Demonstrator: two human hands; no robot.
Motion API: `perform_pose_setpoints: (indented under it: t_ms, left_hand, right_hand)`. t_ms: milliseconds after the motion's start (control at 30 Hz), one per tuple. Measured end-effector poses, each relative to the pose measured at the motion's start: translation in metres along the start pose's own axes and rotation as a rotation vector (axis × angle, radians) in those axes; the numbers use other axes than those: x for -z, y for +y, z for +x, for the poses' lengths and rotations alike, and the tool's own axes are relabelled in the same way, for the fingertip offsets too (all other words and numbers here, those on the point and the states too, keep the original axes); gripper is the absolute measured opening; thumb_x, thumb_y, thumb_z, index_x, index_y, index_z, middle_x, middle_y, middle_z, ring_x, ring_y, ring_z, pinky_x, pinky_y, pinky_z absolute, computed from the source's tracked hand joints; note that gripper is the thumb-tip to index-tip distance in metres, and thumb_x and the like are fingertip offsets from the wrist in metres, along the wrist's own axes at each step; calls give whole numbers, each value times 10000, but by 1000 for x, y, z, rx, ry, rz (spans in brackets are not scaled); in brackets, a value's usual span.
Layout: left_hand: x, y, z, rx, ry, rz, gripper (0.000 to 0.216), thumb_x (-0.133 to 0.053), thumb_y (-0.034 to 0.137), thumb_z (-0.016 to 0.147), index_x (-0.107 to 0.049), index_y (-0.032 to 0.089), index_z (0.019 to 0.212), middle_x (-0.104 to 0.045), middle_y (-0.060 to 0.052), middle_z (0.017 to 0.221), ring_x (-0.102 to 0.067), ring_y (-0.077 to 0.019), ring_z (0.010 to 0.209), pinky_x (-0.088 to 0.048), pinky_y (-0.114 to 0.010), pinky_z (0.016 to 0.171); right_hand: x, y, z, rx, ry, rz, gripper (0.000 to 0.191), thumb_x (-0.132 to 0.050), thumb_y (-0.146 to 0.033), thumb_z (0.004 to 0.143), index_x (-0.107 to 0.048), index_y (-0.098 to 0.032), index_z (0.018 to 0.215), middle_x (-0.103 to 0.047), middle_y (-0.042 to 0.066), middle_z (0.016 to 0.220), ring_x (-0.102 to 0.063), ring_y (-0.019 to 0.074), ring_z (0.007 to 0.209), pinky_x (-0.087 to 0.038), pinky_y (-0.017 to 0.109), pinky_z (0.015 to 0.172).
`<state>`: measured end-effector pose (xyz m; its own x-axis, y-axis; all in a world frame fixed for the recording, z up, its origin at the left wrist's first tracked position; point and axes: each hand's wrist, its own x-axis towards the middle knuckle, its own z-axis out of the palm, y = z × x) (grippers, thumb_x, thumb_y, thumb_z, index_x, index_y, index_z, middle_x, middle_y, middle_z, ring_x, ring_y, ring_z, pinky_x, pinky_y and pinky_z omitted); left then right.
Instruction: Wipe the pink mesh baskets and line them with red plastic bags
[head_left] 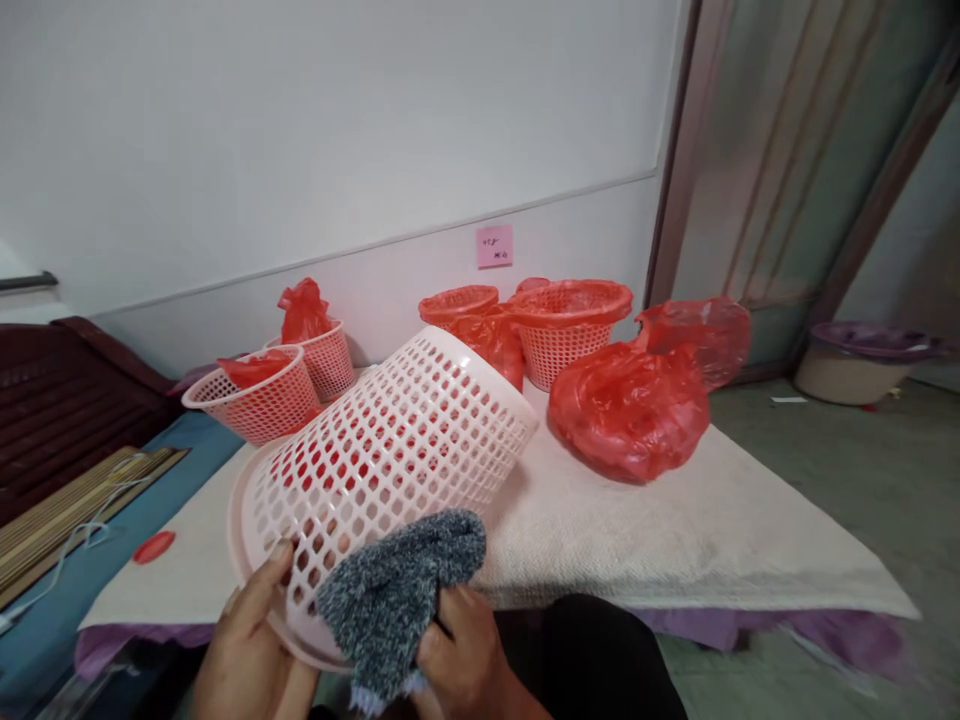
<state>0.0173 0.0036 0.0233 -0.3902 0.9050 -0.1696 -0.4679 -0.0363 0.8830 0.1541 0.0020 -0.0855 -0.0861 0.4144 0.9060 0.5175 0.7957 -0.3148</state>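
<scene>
White cloth-covered table (757,535): a red oval piece (154,547) left of the left hand (251,640); two pink baskets (281,400) farther beyond; red-lined baskets (559,350) and a red bag (630,415) beyond the right hand (469,640).

Nearest basket (397,435) before 2 baskets (274,400) (331,358) at left, plastic bag (630,410) on table (757,545) at right.

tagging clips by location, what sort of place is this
Probably a plain indoor room, perhaps a home or small workroom: a white wall with a pink note, a white cloth spread before it, and a bin on the floor.
</scene>
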Motion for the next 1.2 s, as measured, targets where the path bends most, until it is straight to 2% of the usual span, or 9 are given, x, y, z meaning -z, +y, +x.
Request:
perform_pose_setpoints:
  t_ms: [167,367,467,600,700,733,800,1000,1200]
  left_hand:
    - [6,-4,0,63,39,26,379,-616,137,825,-652,164,1201,-769,-79,976,-728,-233,910,-586,-367,858]
    - [11,0,-7,120,115,109,325,-629,130,806,-684,139,1125,-769,-108,985,-739,-251,861,-604,-356,792]
    - [10,2,-7,119,125,90,299,-648,112,777,-698,131,1071,-775,-103,938,-744,-241,815,-603,-353,789]
    - [4,-2,-2,118,70,18,312,-596,128,820,-682,152,1119,-774,-86,949,-741,-227,831,-591,-377,831]
    - [-6,-3,3,87,21,-29,350,-540,151,859,-653,155,1190,-769,-83,966,-731,-234,886,-580,-394,862]
    - [-9,-3,4,80,11,-44,361,-534,162,862,-645,156,1205,-767,-81,971,-725,-242,911,-577,-400,869]
    - [-15,-1,4,82,-5,-63,381,-549,184,852,-635,157,1222,-764,-78,978,-712,-258,950,-573,-405,874]
    - [-24,1,1,77,-23,-55,339,-508,135,875,-655,130,1181,-761,-86,932,-725,-224,877,-576,-380,858]
    - [-30,-11,-13,74,-152,-47,429,-642,391,826,-643,203,1212,-738,-60,1062,-684,-257,1003,-560,-368,884]
  right_hand:
    - [10,20,-3,-161,188,-91,127,-482,-164,798,-590,-220,836,-515,18,725,-517,174,637,-414,282,547]
    - [37,83,9,-882,509,2,318,-570,-389,855,-595,-184,1096,-674,55,897,-624,218,794,-491,355,749]
    - [43,91,12,-978,578,41,374,-567,-442,842,-603,-165,1091,-694,71,933,-642,239,851,-497,368,779]
    - [26,53,2,-815,435,74,239,-568,-333,851,-603,-194,1042,-676,27,834,-642,200,744,-515,314,687]
    - [-3,9,-13,-457,168,196,213,-499,-246,843,-601,-213,1027,-653,50,889,-640,208,802,-529,334,726]
    - [-14,-4,-18,-312,157,201,227,-481,-288,834,-608,-210,1004,-648,71,899,-640,225,805,-535,342,694]
    - [-30,-21,-26,-196,177,178,230,-509,-331,814,-606,-222,992,-642,86,921,-638,235,802,-535,337,644]
    - [-34,-22,-28,-142,73,66,347,-489,-236,770,-567,-177,1103,-641,144,979,-641,286,870,-557,413,675]
    - [-22,-28,-20,-206,278,23,368,-514,-115,699,-592,-203,1048,-695,113,949,-680,263,803,-579,376,663]
